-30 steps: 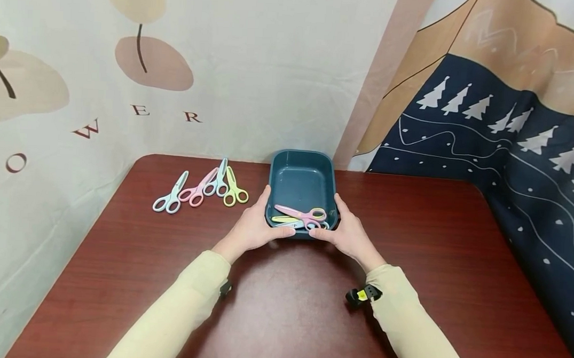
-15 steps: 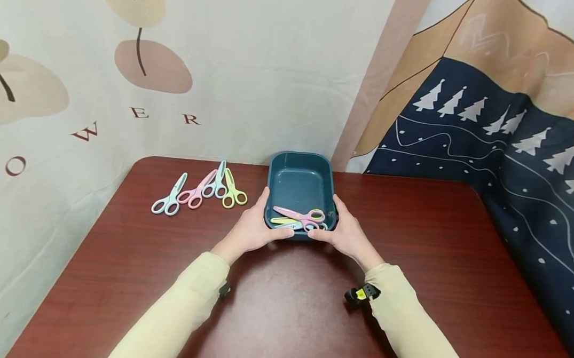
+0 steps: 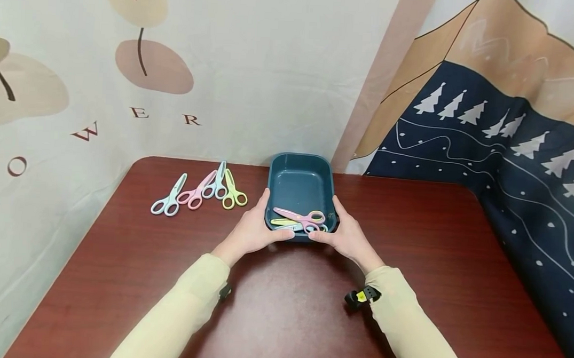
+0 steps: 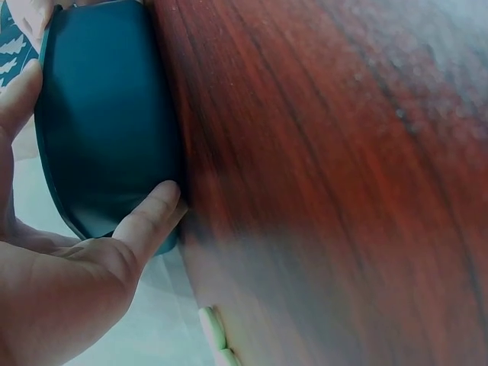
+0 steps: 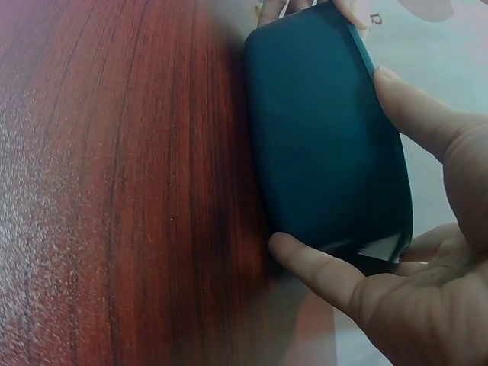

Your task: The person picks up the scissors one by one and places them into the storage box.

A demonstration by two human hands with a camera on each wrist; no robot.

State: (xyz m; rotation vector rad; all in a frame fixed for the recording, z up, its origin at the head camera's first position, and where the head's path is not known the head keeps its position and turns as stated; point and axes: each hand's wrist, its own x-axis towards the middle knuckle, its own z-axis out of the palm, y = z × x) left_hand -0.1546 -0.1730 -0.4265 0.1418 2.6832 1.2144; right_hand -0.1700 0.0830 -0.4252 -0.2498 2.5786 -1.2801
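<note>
A dark teal plastic bin (image 3: 298,187) stands at the back middle of the table. My left hand (image 3: 253,225) grips its near left corner, thumb over the near rim and fingers along the side. At the near right corner my right hand (image 3: 349,232) holds it the same way. In the bin's near end lie several children's scissors: a pink pair (image 3: 304,218) on top, yellow and light blue ones partly hidden beneath. Both wrist views show fingertips low on the bin wall, close to the table, with the bin (image 4: 107,114) (image 5: 328,137) between the hands.
Left of the bin, several more scissors lie in a row: light blue (image 3: 170,198), pink (image 3: 197,190), another light blue (image 3: 217,184) and yellow-green (image 3: 234,191). Behind the reddish-brown table (image 3: 281,307) hangs a pale printed cloth (image 3: 263,66); a navy cloth (image 3: 442,138) with trees hangs at right.
Both hands keep their hold on the bin, and the scissors stay where they were. The head view has only shifted slightly.
</note>
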